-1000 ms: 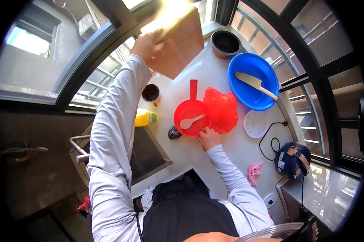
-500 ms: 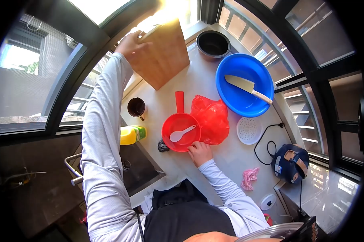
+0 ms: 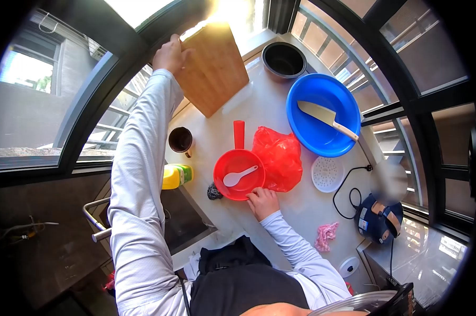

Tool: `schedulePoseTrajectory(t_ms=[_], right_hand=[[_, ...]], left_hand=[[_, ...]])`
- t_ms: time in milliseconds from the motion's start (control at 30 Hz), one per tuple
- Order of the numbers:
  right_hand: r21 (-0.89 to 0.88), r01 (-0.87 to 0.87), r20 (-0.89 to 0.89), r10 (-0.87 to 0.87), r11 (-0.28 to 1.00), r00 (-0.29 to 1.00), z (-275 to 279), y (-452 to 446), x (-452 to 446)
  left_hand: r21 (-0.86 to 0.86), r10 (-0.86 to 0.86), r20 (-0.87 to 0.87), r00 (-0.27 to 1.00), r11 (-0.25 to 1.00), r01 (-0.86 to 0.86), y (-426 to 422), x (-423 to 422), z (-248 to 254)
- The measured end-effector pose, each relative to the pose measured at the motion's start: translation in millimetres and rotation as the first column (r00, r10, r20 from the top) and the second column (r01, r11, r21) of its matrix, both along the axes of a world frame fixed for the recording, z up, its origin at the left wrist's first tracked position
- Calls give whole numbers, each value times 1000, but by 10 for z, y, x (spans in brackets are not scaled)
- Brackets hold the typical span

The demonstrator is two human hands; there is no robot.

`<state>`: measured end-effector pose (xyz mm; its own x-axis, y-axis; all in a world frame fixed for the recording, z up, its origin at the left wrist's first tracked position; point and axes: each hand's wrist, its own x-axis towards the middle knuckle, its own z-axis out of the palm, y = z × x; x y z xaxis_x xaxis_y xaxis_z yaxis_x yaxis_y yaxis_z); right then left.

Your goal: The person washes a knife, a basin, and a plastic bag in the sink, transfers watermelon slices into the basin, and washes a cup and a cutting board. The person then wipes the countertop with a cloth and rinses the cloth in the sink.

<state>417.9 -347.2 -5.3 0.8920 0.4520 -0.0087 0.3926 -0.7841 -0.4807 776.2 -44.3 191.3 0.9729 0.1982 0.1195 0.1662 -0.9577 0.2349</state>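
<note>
My left hand (image 3: 169, 56) reaches far forward and grips the upper left edge of a wooden cutting board (image 3: 212, 68). The board stands tilted against the window side, one lower corner near the counter. My right hand (image 3: 263, 203) pinches the near rim of a red water dipper (image 3: 225, 159), whose handle points away from me. Inside the dipper lies a white spoon (image 3: 241, 176). Touching the dipper's right side is a crumpled red plastic bag (image 3: 278, 158). A dark scouring pad (image 3: 213, 191) sits at its lower left.
A blue basin (image 3: 322, 142) with a cleaver (image 3: 318, 111) across it stands right of a black pot (image 3: 283, 59). Nearby are a brown mug (image 3: 180, 140), yellow bottle (image 3: 175, 177), white strainer plate (image 3: 326, 175), pink cloth (image 3: 326, 236) and dark rice cooker (image 3: 379, 219). The sink (image 3: 182, 221) is left.
My left hand's fingers have shifted from the board's face towards its edge. The whole view has moved slightly. My right hand stays at the dipper's rim.
</note>
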Motion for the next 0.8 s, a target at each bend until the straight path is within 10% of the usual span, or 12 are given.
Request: schedulePoseTrajectory(t_ms=[400, 800], right_hand=[[6, 15, -31, -15, 1000, 999, 27, 50, -15], [63, 37, -90, -31, 997, 995, 37, 17, -37]], left_hand=[[589, -121, -85, 989, 794, 147, -156, 86, 253], [590, -160, -73, 984, 789, 172, 75, 20, 239]])
